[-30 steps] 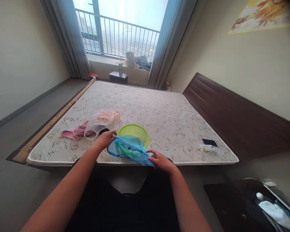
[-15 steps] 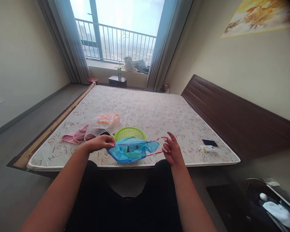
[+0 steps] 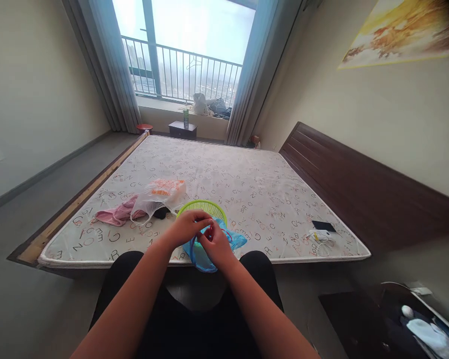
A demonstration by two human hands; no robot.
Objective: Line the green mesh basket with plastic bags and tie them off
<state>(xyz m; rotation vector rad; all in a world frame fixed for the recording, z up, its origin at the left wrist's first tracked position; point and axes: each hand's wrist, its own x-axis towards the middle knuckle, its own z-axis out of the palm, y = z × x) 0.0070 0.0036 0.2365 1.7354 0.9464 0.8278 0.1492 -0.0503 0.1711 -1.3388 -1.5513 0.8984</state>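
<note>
From my remote seat I see the left hand (image 3: 189,227) and right hand (image 3: 217,245), spread apart a moment ago, now together, fingers pinching the red drawstring (image 3: 229,235), so the blue bag (image 3: 202,262) seems gathered before the green basket (image 3: 200,205) at the mattress (image 3: 262,209) edge.

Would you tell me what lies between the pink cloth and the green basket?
The head view shows a white plastic bag and something black there.

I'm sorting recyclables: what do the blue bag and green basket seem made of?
Blue bag: probably thin plastic film, slightly glossy, given its crumpled, see-through folds.
Green basket: likely moulded plastic, smooth-looking, judging by its uniform colour and regular mesh wall.
</note>
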